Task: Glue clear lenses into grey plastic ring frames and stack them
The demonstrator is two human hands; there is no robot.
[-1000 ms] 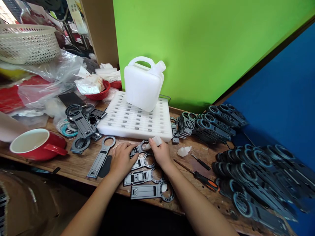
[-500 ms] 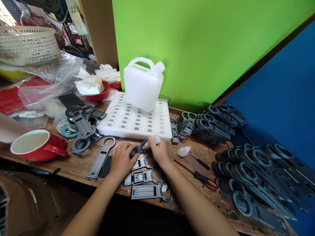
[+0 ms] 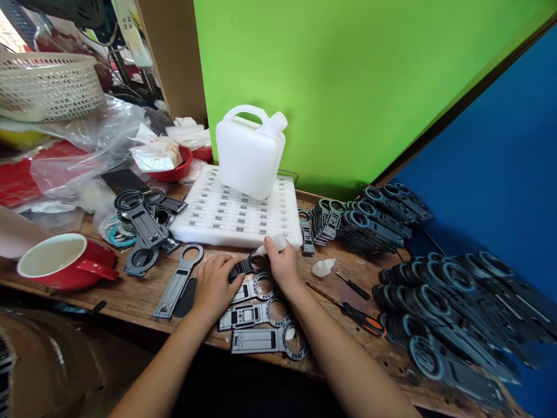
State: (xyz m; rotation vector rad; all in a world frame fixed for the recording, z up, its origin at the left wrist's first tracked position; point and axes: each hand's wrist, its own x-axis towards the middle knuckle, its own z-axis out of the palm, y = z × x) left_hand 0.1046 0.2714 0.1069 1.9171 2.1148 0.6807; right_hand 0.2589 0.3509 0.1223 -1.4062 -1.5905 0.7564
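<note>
My left hand is closed on a dark grey plastic part with a ring at one end. In my right hand is a small translucent white squeeze bottle, tilted with its narrow end toward the left, just by the ring. Several similar parts lie in a row below my hands, among them a ring-ended part with a square frame and a flat one. Another ring-ended part rests left of my left hand.
Behind my hands a white foam tray bears a white jerrycan. Stacked grey parts fill the right side. Screwdrivers and a clear whitish piece lie nearer. At left are a red mug and loose parts.
My right hand has moved slightly away from the ring, and the bottle has shifted a little to the right. My left hand stays on the part. The view has shifted slightly.
</note>
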